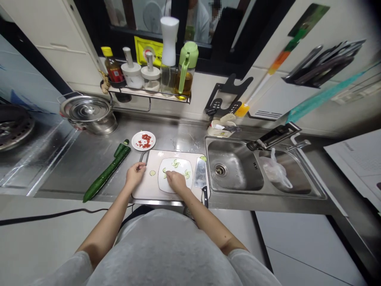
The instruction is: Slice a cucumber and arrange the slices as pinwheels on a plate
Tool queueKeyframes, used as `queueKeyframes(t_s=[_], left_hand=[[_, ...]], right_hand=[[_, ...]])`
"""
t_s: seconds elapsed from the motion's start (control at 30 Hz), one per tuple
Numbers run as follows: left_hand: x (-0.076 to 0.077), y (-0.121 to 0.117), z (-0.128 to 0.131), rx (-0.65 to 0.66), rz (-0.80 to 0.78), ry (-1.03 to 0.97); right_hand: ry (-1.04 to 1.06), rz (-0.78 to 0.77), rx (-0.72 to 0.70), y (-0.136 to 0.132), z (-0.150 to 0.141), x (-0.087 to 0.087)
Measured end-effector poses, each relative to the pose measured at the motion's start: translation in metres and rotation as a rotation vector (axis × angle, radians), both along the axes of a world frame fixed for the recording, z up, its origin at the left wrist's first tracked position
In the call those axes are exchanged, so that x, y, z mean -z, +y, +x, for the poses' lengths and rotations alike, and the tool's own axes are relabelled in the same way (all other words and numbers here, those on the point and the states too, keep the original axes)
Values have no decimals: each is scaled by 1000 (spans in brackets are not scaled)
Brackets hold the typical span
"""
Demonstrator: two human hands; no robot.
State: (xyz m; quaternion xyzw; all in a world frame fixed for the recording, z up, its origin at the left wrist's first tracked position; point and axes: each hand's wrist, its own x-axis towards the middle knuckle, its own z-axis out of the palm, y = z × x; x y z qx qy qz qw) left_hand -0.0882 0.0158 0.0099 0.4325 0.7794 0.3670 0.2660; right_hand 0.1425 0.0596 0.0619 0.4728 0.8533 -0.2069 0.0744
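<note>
A white square plate (185, 183) lies on the pale cutting board (145, 190), with thin cucumber slices (176, 163) set in small pinwheels on it. Over the plate's left part, my right hand (177, 182) pinches at a cucumber slice (164, 171). My left hand (135, 175) hovers by the board's left edge, near its handle, fingers curled together; whatever they may hold is too small to make out. Between my hands a single round cucumber slice (152, 173) rests on the board. A cleaver (200, 174) lies along the board's right side, its black handle toward me.
Left of the board are a long cucumber (104, 178), a shorter cucumber piece (120, 149) and a small plate (135, 143) of chopped red pieces. A steel pot (101, 122) stands behind. The double sink (235, 186) is at right. Seasonings fill the wall rack (143, 89).
</note>
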Motion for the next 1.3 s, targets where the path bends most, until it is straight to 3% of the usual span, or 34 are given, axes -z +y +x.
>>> queueKeyframes(t_s=[0.4, 0.67, 1.3], left_hand=[[-9, -10, 25, 175, -145, 253], [-20, -10, 33, 197, -273, 386], [-17, -4, 36, 218, -193, 347]], right_hand=[[-13, 6, -8, -2, -7, 4], [-26, 4, 28, -7, -11, 6], [-17, -7, 81, -13, -16, 3]])
